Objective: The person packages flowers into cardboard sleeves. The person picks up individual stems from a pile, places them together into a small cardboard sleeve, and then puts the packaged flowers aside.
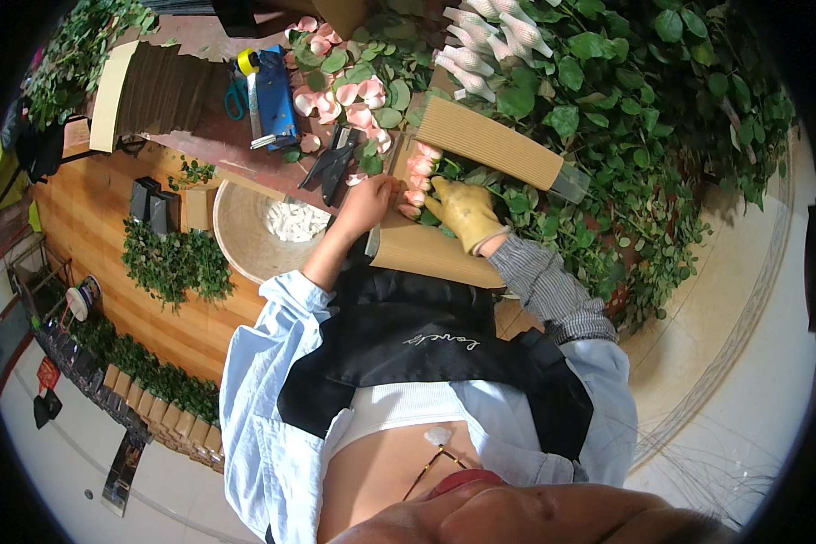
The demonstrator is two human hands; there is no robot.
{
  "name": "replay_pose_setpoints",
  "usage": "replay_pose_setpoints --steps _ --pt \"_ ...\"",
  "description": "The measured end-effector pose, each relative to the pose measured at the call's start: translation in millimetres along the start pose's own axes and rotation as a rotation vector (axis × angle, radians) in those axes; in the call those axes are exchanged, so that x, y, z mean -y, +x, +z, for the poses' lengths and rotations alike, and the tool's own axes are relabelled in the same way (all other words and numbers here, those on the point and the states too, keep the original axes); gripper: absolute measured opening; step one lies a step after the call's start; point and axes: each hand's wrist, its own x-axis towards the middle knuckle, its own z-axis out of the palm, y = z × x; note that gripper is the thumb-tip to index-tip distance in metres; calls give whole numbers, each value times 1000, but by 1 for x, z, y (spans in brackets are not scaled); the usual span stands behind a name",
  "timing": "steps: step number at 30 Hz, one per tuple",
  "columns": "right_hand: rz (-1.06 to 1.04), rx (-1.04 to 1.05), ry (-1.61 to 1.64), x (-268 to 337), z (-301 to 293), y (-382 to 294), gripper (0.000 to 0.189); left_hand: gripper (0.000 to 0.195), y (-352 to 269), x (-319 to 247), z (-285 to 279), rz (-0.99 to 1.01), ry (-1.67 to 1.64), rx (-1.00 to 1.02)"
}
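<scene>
A row of pink roses [419,166] lies on an opened corrugated cardboard wrap, between its upper flap [489,139] and its lower flap [435,253]. My left hand [369,202], bare, has its fingers bunched at the wrap's left edge beside the rose heads. Whether it pinches anything is hidden. My right hand [466,209], in a yellow work glove, lies over the stems just below the blooms, with its fingertips against the roses. Its grip on them is unclear. Black-handled cutters [331,166] rest on the table left of the wrap.
Loose petals [360,115] and leaves litter the reddish table. Teal scissors [235,100], a blue box [275,95] and stacked cardboard sheets [163,88] stand left. Below sits a bucket [245,231] holding white pieces. Netted blooms [493,41] and dense rose foliage [619,122] crowd the right.
</scene>
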Motion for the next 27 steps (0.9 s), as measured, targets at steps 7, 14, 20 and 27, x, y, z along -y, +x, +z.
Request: replay_pose_setpoints --steps 7,14,20,27 --pt "-271 108 -140 -9 -2 4 43 25 -11 -6 12 -49 -123 -45" --pt "-299 103 -195 -5 -3 4 51 26 -10 21 12 13 -197 25" --pt "-195 102 -199 3 12 10 39 28 -19 -71 -32 -22 559 152" --pt "-329 -79 50 -15 20 10 22 30 -27 -118 76 -70 1060 154"
